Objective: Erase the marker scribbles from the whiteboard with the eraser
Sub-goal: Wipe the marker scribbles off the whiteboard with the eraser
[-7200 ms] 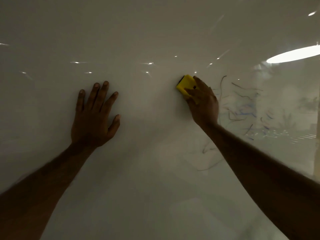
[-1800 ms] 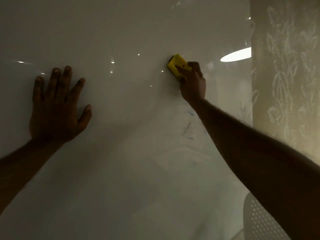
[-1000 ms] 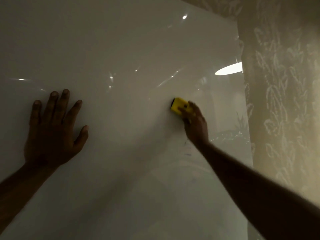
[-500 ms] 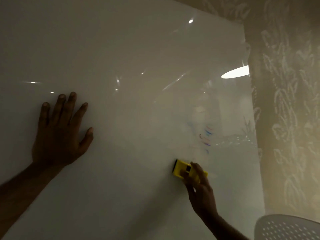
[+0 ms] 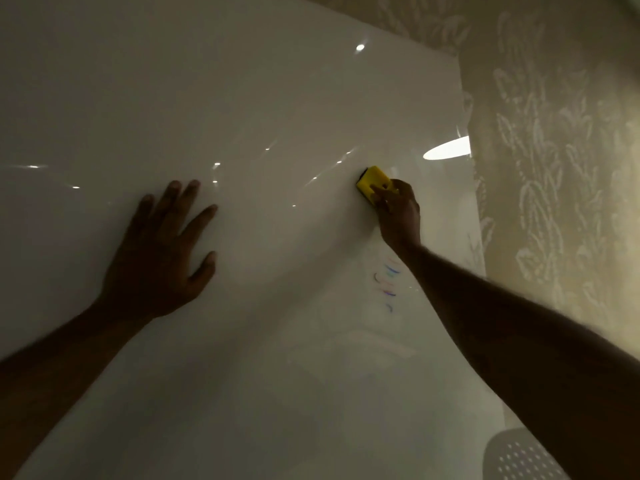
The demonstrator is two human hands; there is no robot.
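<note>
The yellow eraser [image 5: 373, 183] sits flat against the whiteboard [image 5: 263, 109], high on its right side, just below and left of a bright oval glare [image 5: 446, 148] near the board's right edge. My right hand [image 5: 398, 213] is clamped on it — fingers curled over the lower right end, with the upper left corner and a thin dark edge showing past my fingertips. My forearm runs down and to the right from there, out of view at the bottom corner.

Below that hand, just left of my wrist, a few short marker scribbles [image 5: 388, 282] remain on the board — faint curved strokes in blue, purple and pinkish red, stacked one under another. The eraser is above them, not touching them.

My left hand [image 5: 159, 258] lies well apart to the left, palm pressed flat on the board, fingers spread wide and holding nothing.

Small light spots dot the glossy surface. Beyond the board's right edge stands a wall with pale leaf-patterned wallpaper [image 5: 554, 168], and a white perforated chair back [image 5: 516, 459] shows in the bottom right corner.
</note>
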